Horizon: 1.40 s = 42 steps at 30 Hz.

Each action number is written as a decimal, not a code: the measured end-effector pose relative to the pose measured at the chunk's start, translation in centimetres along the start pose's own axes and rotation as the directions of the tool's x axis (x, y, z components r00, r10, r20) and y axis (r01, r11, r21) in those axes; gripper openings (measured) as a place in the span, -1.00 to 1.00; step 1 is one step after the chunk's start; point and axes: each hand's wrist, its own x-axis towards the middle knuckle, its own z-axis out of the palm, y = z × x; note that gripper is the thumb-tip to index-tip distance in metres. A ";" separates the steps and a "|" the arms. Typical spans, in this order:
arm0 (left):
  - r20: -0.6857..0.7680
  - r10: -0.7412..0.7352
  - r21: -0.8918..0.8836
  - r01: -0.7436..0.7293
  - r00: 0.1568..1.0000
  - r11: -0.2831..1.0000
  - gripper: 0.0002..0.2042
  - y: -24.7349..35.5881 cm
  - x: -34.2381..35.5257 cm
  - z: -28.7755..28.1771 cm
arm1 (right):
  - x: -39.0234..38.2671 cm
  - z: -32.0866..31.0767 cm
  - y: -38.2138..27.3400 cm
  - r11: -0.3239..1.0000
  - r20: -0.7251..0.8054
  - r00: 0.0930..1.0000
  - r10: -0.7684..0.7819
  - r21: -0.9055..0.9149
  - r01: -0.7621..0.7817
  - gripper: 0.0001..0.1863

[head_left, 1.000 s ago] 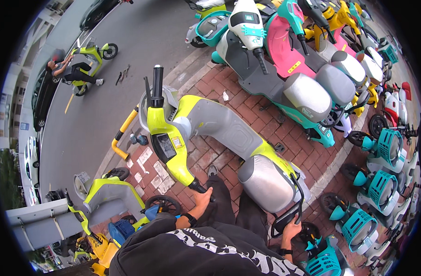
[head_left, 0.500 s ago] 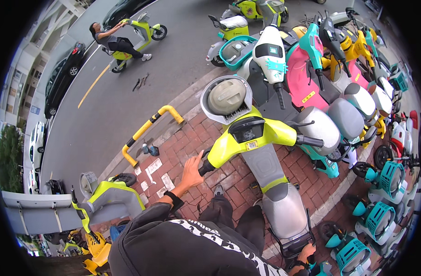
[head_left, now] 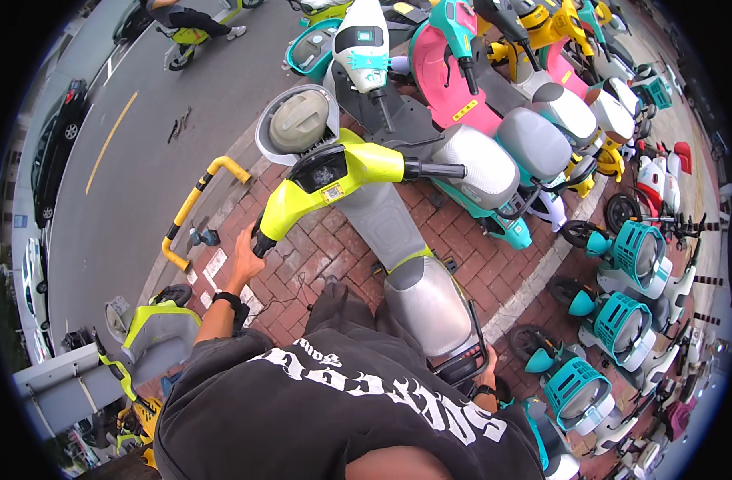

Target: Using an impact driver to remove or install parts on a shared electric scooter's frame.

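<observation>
A yellow-green electric scooter [head_left: 375,166] stands upright in front of me on the brick pavement, its grey seat [head_left: 430,308] on my side. My left hand [head_left: 243,262] is closed around the left handlebar grip [head_left: 263,242]. Down behind the seat, my right hand [head_left: 488,370] holds the black rear rack [head_left: 460,366]; some of its fingers are hidden. At the scooter's front, a grey basket [head_left: 331,102] carries a beige helmet [head_left: 299,124]. The right handlebar grip [head_left: 442,170] has no hand on it.
Parked scooters crowd the right, among them a pink one [head_left: 434,76] and several with teal baskets [head_left: 578,396]. A yellow-black barrier [head_left: 194,200] stands at the kerb. Another yellow-green scooter [head_left: 162,332] is on my left. On the road, a person [head_left: 194,20] sits on a scooter.
My view has tilted down and turned right, so the scooter appears further left and higher. Both hands keep their hold on it. The rider on the road is now partly cut off.
</observation>
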 end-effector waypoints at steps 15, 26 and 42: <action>0.091 -0.157 0.311 0.122 0.983 0.943 -0.49 -5.9 3.7 -3.6 | 0.9 5.1 3.6 1.000 0.018 1.000 0.003 -0.020 -0.002 -0.68; 0.140 -0.338 0.350 0.273 0.931 0.896 -0.49 -2.8 10.3 3.5 | 9.2 17.8 -12.7 0.962 -0.052 0.998 -0.030 -0.274 0.014 -0.62; -0.135 -0.666 -0.167 0.646 0.734 0.745 -0.33 7.8 5.3 23.7 | 4.6 25.6 -5.4 0.252 -0.227 0.492 -0.840 -0.968 -0.016 -0.50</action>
